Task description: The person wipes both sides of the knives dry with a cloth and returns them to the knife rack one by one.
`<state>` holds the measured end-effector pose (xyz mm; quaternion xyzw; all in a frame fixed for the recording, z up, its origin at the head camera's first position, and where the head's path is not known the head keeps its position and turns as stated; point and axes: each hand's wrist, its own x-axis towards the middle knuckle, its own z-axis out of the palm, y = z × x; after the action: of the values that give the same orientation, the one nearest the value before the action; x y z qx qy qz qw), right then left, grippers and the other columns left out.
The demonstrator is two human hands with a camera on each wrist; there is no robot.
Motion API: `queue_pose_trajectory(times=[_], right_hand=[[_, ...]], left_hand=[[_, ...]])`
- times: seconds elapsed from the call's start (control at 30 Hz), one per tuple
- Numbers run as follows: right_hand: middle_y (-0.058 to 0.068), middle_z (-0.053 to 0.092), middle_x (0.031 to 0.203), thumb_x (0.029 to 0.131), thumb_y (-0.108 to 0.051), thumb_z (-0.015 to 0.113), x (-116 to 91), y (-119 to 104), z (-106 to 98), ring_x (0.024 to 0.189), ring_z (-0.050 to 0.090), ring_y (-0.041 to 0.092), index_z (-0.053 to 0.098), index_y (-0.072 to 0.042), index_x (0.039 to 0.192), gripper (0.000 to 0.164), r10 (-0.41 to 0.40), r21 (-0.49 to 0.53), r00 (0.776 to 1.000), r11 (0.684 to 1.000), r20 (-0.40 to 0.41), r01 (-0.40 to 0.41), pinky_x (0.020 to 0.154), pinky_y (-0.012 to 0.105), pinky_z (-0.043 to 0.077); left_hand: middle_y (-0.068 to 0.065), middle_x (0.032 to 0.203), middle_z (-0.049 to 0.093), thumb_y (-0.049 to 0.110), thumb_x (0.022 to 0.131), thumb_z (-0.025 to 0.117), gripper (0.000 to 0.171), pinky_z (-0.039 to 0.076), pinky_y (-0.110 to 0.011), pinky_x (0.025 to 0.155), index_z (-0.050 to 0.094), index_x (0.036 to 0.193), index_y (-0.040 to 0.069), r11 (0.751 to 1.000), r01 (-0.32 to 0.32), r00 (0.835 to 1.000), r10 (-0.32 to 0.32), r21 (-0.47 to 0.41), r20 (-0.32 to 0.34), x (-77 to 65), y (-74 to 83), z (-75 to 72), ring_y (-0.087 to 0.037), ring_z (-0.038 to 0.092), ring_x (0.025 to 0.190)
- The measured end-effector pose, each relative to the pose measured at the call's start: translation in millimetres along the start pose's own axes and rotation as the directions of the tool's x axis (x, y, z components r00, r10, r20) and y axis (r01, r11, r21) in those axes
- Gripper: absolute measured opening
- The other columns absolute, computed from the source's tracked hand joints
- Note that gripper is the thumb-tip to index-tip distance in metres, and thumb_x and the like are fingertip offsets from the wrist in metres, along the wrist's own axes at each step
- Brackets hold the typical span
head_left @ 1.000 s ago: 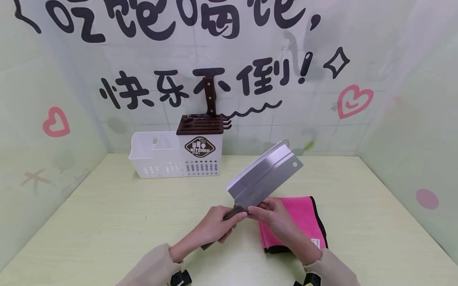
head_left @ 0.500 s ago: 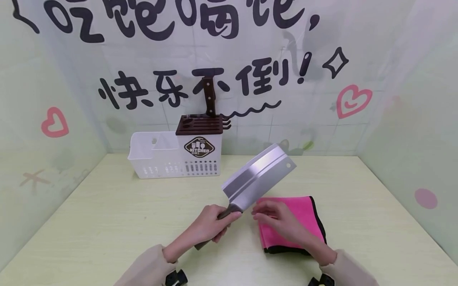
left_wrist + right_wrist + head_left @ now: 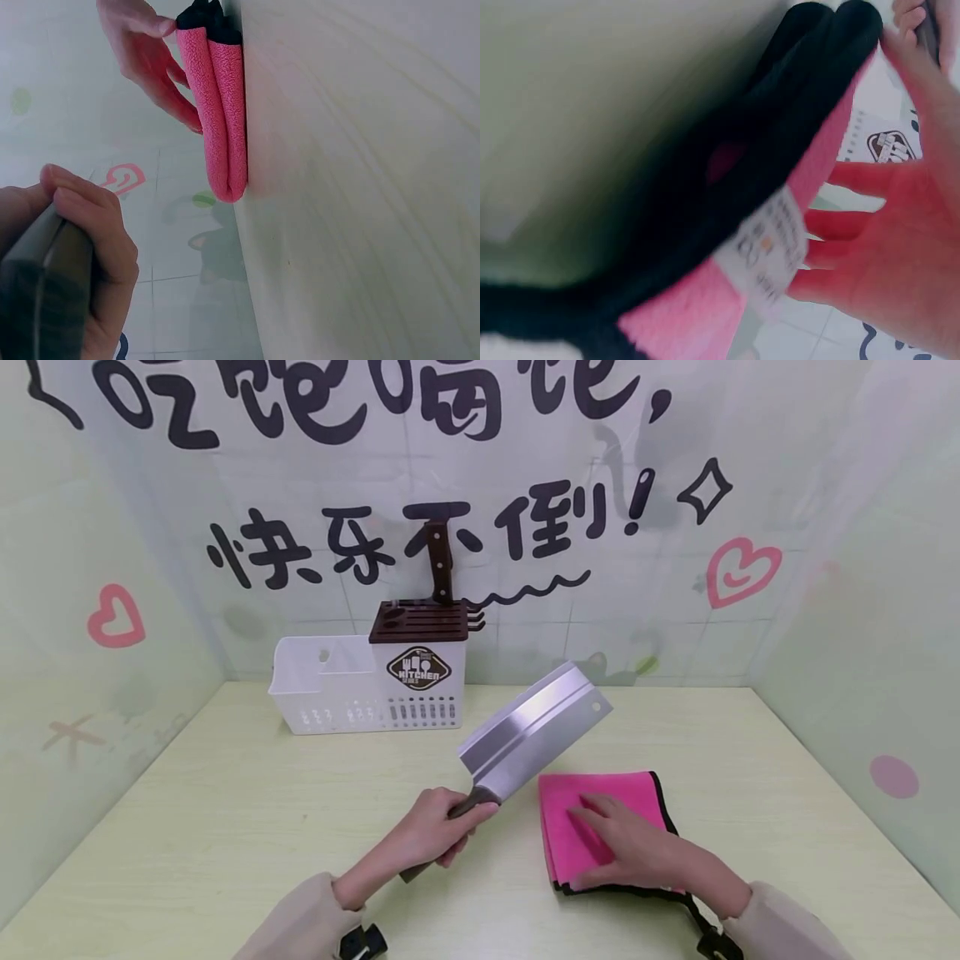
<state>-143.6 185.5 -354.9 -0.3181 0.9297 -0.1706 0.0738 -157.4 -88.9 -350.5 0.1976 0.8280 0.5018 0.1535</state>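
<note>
My left hand point(image 3: 435, 827) grips the dark handle of a cleaver point(image 3: 534, 727), its broad steel blade angled up to the right over the table. That handle point(image 3: 46, 292) fills the lower left of the left wrist view. On the right, a folded pink cloth point(image 3: 561, 806) with black edging lies flat on the table. Over it spreads my right hand point(image 3: 641, 847), fingers apart and loosely bent, fingertips at the top of the cloth and thumb at its near edge. In the right wrist view, a white label point(image 3: 763, 251) hangs from the black edging point(image 3: 727, 191).
A white perforated utensil holder point(image 3: 330, 685) with a dark slotted lid point(image 3: 420, 622) stands against the back wall. A brown riveted knife handle point(image 3: 440, 562) rises out of that lid. Printed walls enclose the table point(image 3: 225, 827) at the back and both sides.
My right hand has left the cleaver, moving right and towards me onto the pink cloth. My left hand, still holding the cleaver, has shifted slightly left.
</note>
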Motion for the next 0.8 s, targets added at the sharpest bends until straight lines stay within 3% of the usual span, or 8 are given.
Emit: queue_pose_trajectory(times=[0.13, 0.33, 0.6, 0.8], right_hand=[[0.03, 0.023, 0.137, 0.062, -0.058, 0.07, -7.6, 3.0, -1.6, 0.126, 0.021, 0.046, 0.033, 0.003, 0.134, 0.101, 0.027, 0.008, 0.996, 1.0, 0.084, -0.028, 0.096, 0.057, 0.028], [0.03, 0.017, 0.14, 0.065, -0.029, 0.076, -10.0, 6.8, 2.2, 0.127, 0.017, 0.047, 0.027, 0.003, 0.136, 0.092, 0.066, -0.077, 0.989, 0.995, 0.133, -0.056, 0.096, 0.061, 0.024], [0.03, 0.027, 0.135, 0.065, -0.009, 0.07, -4.3, 3.6, 9.1, 0.123, 0.026, 0.047, 0.034, 0.005, 0.132, 0.078, 0.068, -0.209, 0.995, 0.977, 0.071, -0.052, 0.093, 0.058, 0.031], [0.024, 0.045, 0.118, 0.059, -0.005, 0.073, 4.2, 5.4, 13.3, 0.105, 0.045, 0.038, 0.042, 0.01, 0.123, 0.073, -0.007, -0.372, 0.999, 0.928, -0.031, -0.005, 0.083, 0.048, 0.044]], left_hand=[[0.001, 0.045, 0.046, 0.042, 0.088, 0.052, 0.051, 0.04, -0.024, 0.034, 0.053, 0.07, -0.006, 1.0, 0.001, 1.0, -0.001, 0.012, -0.007, -0.2, -0.4, -0.9, -0.006, 0.042, 0.033], [0.001, 0.045, 0.046, 0.041, 0.087, 0.052, 0.05, 0.041, -0.026, 0.034, 0.054, 0.07, -0.006, 1.0, 0.007, 1.0, -0.007, 0.02, -0.016, -0.8, 0.4, -1.7, -0.006, 0.042, 0.032], [0.001, 0.045, 0.046, 0.042, 0.087, 0.052, 0.051, 0.041, -0.026, 0.034, 0.054, 0.07, -0.006, 1.0, 0.01, 1.0, -0.01, 0.022, -0.012, -0.8, 0.3, -2.2, -0.006, 0.042, 0.032], [0.001, 0.045, 0.046, 0.042, 0.087, 0.053, 0.051, 0.04, -0.024, 0.034, 0.054, 0.07, -0.006, 1.0, 0.01, 1.0, -0.01, 0.022, -0.011, -0.8, -0.5, -1.8, -0.006, 0.042, 0.032]])
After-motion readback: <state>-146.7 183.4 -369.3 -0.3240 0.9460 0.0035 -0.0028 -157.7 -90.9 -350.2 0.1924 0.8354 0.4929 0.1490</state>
